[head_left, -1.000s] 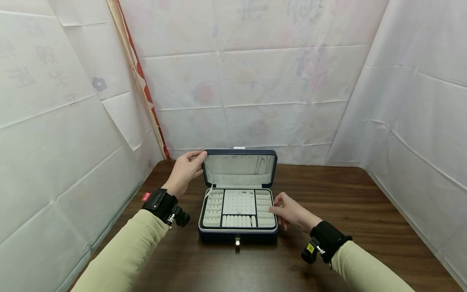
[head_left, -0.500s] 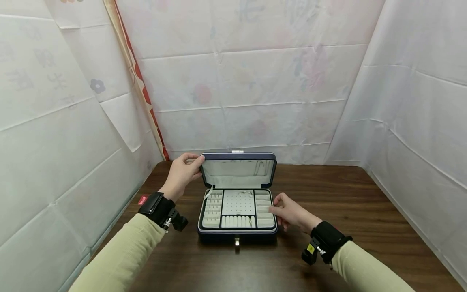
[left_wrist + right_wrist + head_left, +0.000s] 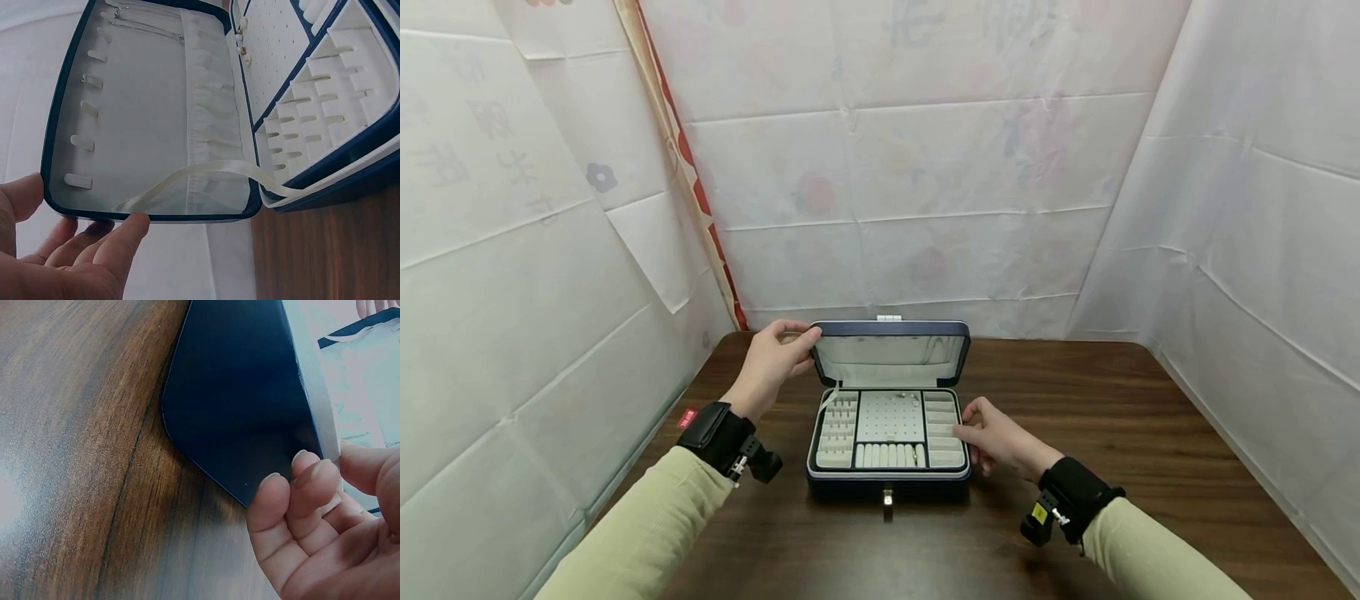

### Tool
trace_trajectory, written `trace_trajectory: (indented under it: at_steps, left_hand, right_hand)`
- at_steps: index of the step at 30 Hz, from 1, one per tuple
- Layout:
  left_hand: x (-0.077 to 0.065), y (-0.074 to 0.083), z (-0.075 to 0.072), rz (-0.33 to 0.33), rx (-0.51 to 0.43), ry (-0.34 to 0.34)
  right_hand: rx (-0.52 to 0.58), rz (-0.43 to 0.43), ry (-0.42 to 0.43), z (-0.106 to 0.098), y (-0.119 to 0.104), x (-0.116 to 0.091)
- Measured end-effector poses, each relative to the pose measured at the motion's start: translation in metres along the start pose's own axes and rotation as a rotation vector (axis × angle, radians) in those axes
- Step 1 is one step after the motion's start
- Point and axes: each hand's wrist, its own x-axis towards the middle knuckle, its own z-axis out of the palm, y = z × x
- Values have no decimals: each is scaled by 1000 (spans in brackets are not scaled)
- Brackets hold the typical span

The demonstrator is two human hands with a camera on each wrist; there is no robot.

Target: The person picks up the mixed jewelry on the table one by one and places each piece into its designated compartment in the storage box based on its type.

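Note:
A dark blue jewelry box (image 3: pixel 842 487) sits on the table with its lid (image 3: pixel 891 328) raised and leaning forward over the tray. My left hand (image 3: pixel 772 364) holds the lid's upper left corner between thumb and fingers, also seen in the left wrist view as fingers (image 3: pixel 128 240) at the lid's edge. At the box's right side, my right hand (image 3: pixel 1006 439) pinches the rim, thumb on top and fingers against the outer wall (image 3: pixel 244 394). Thin necklaces (image 3: pixel 150 28) hang inside the lid. Small earrings (image 3: pixel 242 40) sit on the perforated panel.
A white ribbon (image 3: pixel 212 167) joins lid and base on the left. The metal clasp (image 3: pixel 888 498) sticks out at the front. Behind the wooden table (image 3: pixel 1067 383) hangs a white sheet (image 3: pixel 985 183), with more sheeting at both sides.
The lid has tilted forward and down a little, its top edge now lower. My left hand has moved down with it. My right hand stays at the rim.

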Motion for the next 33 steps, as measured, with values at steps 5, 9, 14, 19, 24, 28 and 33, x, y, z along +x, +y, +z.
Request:
trace_trajectory:
  at_steps: [5, 9, 14, 19, 24, 28, 33]
  left_hand:
    - [-8, 4, -3, -4, 4, -29]
    - [-14, 4, -6, -18, 22, -45]
    - [-21, 2, -11, -59, 77, -74]
    - [-27, -2, -16, -80, 125, -134]
    - [-34, -7, -21, -102, 157, -177]
    - [-40, -11, -24, -128, 187, -178]
    - [-47, -18, -26, -131, 210, -201]
  right_hand:
    - [13, -12, -23, -3, -1, -3]
    - [37, -26, -47, -5, 1, -4]
    - [85, -35, -74, -7, 5, -5]
    - [130, -48, -100, -9, 10, -5]
    - [143, -59, -134, -11, 12, -7]
    - [148, -68, -155, -14, 14, -8]
    - [142, -87, -171, -16, 16, -10]
